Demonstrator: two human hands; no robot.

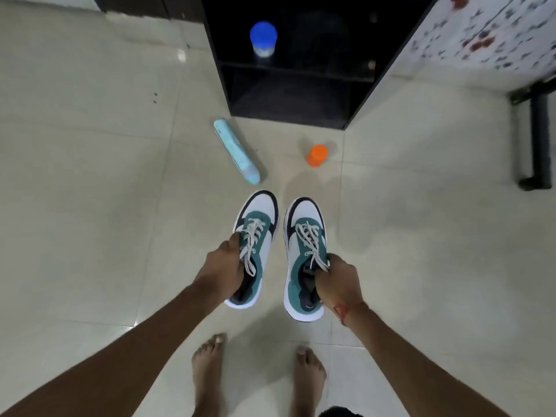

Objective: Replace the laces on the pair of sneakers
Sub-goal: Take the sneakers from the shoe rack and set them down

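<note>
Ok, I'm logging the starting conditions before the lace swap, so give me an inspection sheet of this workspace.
Surface: pale tiled floor, glossy.
Job's things: left sneaker and right sneaker, teal, white and dark, white laces still threaded.
Clutter: light blue tube lying on the floor; orange object standing nearby.
Hands: left hand grips the left sneaker; right hand grips the right sneaker at its opening.
Cables: nothing seen.
Surroundings: dark shelf unit with a blue-capped bottle; black frame at right; bare feet below.
</note>
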